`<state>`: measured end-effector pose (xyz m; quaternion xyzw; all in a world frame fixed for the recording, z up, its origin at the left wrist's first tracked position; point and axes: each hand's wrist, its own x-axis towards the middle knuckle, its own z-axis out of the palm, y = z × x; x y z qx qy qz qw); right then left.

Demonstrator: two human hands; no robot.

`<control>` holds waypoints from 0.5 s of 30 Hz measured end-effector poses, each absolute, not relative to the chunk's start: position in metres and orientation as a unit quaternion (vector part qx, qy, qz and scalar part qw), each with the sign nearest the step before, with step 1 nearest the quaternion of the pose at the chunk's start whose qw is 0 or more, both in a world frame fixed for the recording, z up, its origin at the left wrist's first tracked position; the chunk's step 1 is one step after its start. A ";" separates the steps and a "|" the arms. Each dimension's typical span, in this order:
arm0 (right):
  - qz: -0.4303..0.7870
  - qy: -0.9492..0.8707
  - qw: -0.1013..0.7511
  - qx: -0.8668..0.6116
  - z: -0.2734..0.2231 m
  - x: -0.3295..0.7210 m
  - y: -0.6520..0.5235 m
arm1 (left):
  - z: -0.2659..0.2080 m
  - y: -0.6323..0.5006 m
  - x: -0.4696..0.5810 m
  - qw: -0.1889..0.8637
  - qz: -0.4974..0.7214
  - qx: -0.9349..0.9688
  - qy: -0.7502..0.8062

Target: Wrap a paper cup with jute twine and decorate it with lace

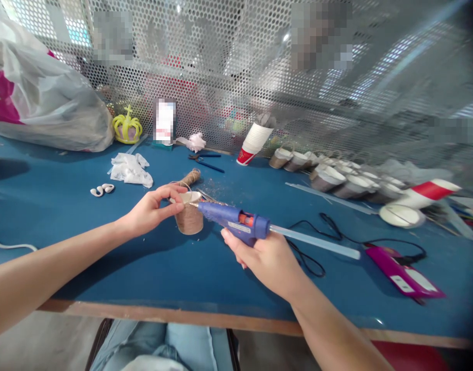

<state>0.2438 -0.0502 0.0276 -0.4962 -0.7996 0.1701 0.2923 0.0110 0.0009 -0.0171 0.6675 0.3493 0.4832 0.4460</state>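
Our right grip [269, 257] clamps the glue gun [232, 220], left grip [153, 206] pinches the cup [189, 221], twine [192, 178] just behind, pliers [212, 166] farther back!

Pale blue jeans [190, 341], bare forearms [66, 258]

Smooth plastic glue gun [236, 222], rough twine-covered paper cup [189, 220], shiny metal screen [209, 56].

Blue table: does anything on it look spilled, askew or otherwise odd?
Small crumbs lie scattered beside the twine, looking like litter. At far right, a red-and-white cup slants sharply; with the blur there, I cannot tell whether it has toppled. No damage stands out.
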 end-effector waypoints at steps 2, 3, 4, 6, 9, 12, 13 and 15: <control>0.171 -0.800 0.291 -0.497 0.028 0.243 -0.050 | -0.018 0.001 0.011 0.443 0.481 0.670 0.351; 0.172 -0.798 0.289 -0.500 0.028 0.244 -0.050 | -0.018 0.002 0.011 0.442 0.480 0.672 0.351; 0.174 -0.795 0.288 -0.504 0.028 0.244 -0.050 | -0.018 0.002 0.010 0.442 0.478 0.673 0.351; 0.181 -0.788 0.285 -0.514 0.029 0.246 -0.049 | -0.017 0.002 0.010 0.445 0.476 0.673 0.350; 0.211 -0.774 0.286 -0.524 0.031 0.248 -0.047 | -0.017 0.002 0.010 0.453 0.475 0.668 0.351; 0.230 -0.763 0.283 -0.533 0.032 0.249 -0.045 | -0.017 0.003 0.009 0.459 0.474 0.664 0.352; 0.231 -0.762 0.281 -0.536 0.032 0.249 -0.045 | -0.017 0.003 0.009 0.458 0.474 0.665 0.351; 0.232 -0.760 0.276 -0.541 0.032 0.249 -0.045 | -0.017 0.003 0.009 0.456 0.472 0.668 0.350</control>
